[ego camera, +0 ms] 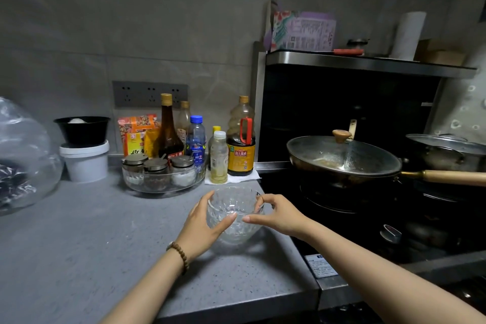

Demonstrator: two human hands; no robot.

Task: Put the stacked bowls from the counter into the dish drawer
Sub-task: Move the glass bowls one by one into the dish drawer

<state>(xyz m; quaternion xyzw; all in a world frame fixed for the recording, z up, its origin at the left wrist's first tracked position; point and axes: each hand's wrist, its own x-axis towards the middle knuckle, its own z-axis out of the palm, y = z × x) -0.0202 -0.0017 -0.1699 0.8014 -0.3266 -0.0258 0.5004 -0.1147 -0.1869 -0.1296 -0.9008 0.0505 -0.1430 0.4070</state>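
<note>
**A:** In the head view, where are the bowls?

**B:** In the lower centre of the frame. The stacked glass bowls are at the right end of the grey counter, just beside the black hob. I cannot tell how many are nested, because the clear glass blurs together.

**A:** And the hands?

**B:** The left hand wraps the left wall, with its thumb across the near side. The right hand pinches the right rim between thumb and fingers. My guess is that the two-sided hold keeps a slippery, heavy stack level so that nothing slides.

**A:** Are they lifted?

**B:** I cannot tell whether the base is touching the counter.

**A:** Is anything close by?

**B:** The spice-jar tray and the soy sauce bottle are behind the bowls, and the lidded wok is at centre right. The dish drawer is out of frame, presumably below.
</note>
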